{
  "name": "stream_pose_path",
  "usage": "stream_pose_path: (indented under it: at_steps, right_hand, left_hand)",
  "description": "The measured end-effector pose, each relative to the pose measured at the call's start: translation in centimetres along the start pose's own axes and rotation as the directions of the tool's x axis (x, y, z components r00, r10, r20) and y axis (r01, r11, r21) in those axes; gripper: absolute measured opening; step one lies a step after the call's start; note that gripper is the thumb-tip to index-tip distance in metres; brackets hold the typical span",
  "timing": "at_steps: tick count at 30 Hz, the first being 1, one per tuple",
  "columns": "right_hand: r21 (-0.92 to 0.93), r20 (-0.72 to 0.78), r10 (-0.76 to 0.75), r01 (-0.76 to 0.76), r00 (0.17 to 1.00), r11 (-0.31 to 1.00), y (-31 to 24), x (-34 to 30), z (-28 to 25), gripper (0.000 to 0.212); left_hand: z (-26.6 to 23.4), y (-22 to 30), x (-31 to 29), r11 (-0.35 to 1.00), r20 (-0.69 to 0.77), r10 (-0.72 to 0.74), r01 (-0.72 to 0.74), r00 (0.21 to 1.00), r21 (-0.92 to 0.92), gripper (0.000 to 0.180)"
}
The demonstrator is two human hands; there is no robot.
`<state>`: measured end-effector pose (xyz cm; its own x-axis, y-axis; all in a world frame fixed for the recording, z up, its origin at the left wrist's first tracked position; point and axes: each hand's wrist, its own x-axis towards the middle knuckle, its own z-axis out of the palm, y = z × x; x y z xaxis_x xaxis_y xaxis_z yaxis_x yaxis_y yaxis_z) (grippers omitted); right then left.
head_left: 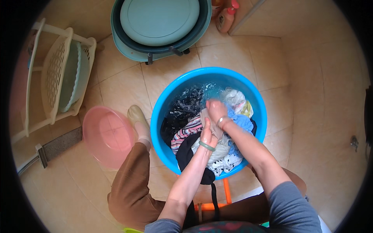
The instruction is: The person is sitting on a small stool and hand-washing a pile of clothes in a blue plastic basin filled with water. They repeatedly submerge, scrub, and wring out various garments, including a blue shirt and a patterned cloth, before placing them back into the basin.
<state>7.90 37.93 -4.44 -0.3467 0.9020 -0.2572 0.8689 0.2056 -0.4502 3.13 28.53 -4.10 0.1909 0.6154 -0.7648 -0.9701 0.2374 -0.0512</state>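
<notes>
A large blue basin (157, 110) of water and wet laundry stands on the floor in front of me. My right hand (217, 110), with a silver bracelet at the wrist, is closed in a fist on a beige cloth (217, 131). Just nearer to me, my left hand (209, 136), wearing a green bangle, grips the same cloth. Around them lie a striped cloth (186, 135), a light blue cloth (241, 121), a white spotted cloth (225, 164) and dark cloth (175, 120). Water splashes beyond my right hand, whose fingertips are partly hidden.
A pink basin (97, 136) stands left of my foot, near a cream rack (58, 73) and a long-handled floor brush (62, 143). Folded pale-green basins (159, 23) and a pump bottle (225, 19) are at the far side. Black cloth (208, 178) hangs over the blue basin's near rim.
</notes>
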Motion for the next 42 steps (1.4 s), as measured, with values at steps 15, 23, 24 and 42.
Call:
stream_pose_path:
  at_steps: [15, 23, 24, 42]
  right_hand:
    - [-0.113, 0.069, 0.065, -0.057, 0.996, 0.992, 3.4, 5.4, 4.7, 0.034]
    - [0.087, 0.106, -0.229, 0.22, 0.968, 0.972, -0.7, -1.0, 0.6, 0.035]
    - [0.183, 0.163, -0.217, 0.187, 0.962, 0.965, -0.7, -1.2, 0.3, 0.034]
    - [0.18, 0.093, -0.216, 0.197, 0.972, 0.964, 4.1, 1.3, 4.3, 0.031]
  left_hand:
    - [0.5, 1.9, 5.4, 0.998, -0.058, 0.053, -0.055, 0.997, -0.032, 0.056]
    - [-2.6, 4.8, 6.0, 1.0, -0.001, -0.02, 0.02, 1.0, -0.005, 0.056]
    - [-2.9, 4.7, 6.4, 1.0, -0.021, 0.009, -0.009, 1.0, -0.003, 0.057]
    - [-4.1, 2.9, 11.3, 0.996, -0.064, -0.029, 0.024, 0.998, -0.083, 0.052]
